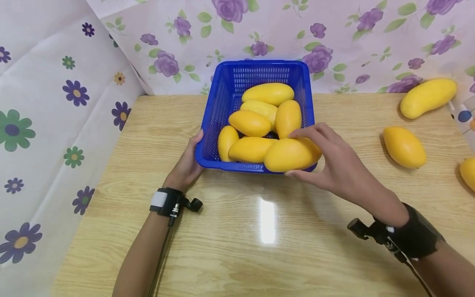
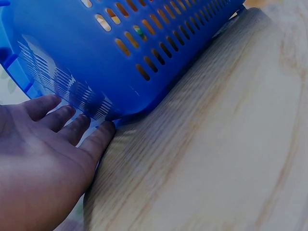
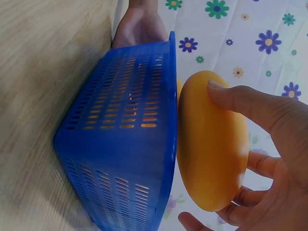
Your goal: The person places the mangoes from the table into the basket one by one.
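Observation:
My right hand (image 1: pixel 339 165) grips a yellow mango (image 1: pixel 291 154) at the near right corner of a blue plastic basket (image 1: pixel 202 152). In the right wrist view, thumb and fingers lie on opposite sides of this mango (image 3: pixel 211 144), just above the basket's rim (image 3: pixel 172 96). Several other mangoes, among them one at the far side (image 1: pixel 268 94), lie inside the basket. My left hand (image 1: pixel 185 165) rests against the basket's left side. The left wrist view shows its fingers (image 2: pixel 57 118) fairly straight, touching the slotted wall (image 2: pixel 96 62); the thumb is hidden there.
On the right of the wooden table (image 1: pixel 237 247) lie a long yellow mango (image 1: pixel 428 98), a rounder mango (image 1: pixel 404 147) and another mango (image 1: pixel 468 173) cut off by the frame edge. Flowered sheets cover the back (image 1: pixel 282 24) and left side (image 1: pixel 44 123).

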`<state>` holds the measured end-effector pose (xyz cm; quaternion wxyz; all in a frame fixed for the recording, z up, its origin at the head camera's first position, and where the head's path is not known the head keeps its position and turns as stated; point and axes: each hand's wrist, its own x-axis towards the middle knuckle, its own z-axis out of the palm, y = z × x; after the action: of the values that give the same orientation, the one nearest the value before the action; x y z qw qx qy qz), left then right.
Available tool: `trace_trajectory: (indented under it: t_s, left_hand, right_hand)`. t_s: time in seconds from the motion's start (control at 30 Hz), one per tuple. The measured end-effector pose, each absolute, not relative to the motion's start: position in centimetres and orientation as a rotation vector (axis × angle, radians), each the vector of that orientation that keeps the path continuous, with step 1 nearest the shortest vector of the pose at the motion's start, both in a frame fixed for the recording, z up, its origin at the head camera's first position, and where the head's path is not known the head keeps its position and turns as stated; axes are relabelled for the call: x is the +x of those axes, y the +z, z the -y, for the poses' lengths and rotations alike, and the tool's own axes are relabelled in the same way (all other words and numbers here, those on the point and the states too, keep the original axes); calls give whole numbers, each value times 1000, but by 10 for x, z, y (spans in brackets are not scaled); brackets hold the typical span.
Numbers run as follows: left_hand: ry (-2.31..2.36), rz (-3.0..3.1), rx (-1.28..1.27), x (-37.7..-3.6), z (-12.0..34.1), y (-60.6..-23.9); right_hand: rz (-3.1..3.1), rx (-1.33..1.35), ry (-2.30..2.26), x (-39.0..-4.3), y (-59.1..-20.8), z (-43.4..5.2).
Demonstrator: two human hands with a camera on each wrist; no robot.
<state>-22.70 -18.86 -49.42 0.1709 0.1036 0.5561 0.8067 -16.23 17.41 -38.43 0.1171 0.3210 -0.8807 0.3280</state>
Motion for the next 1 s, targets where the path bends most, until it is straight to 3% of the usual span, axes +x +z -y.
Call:
trace_trajectory:
  t_s: [1.0]
  left_hand:
    - [2310, -1568, 280, -227, 189, -494]
  right_hand:
    - [2816, 973, 862, -194, -396, -164]
